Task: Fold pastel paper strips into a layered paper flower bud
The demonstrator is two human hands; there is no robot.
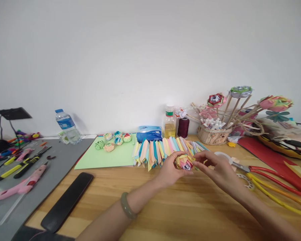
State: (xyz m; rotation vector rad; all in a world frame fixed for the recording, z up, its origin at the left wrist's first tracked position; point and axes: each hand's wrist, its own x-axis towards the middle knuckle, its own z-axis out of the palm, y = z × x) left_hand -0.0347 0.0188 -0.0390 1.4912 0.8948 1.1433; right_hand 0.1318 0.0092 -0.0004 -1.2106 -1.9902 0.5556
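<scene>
A small paper flower (185,162) with yellow, pink and pale violet petals is held above the wooden table. My left hand (170,170) wraps thumb and fingers around its left side. At its right edge, my right hand (213,164) is closed, with thumb and fingertips pinching the outer petals. Just behind the flower lies a long row of folded paper strips (153,151) in blue, peach, yellow and pink. A green paper sheet (115,160) to the left carries several small finished paper rosettes (118,141).
Scissors (266,174) with red and yellow handles lie right, beside a tape roll (223,156). Behind stand a glue bottle (169,124), purple thread spool (183,127) and basket (213,135) of stemmed paper flowers. Left are a black phone-like slab (67,201), pink glue gun (23,185) and water bottle (68,127).
</scene>
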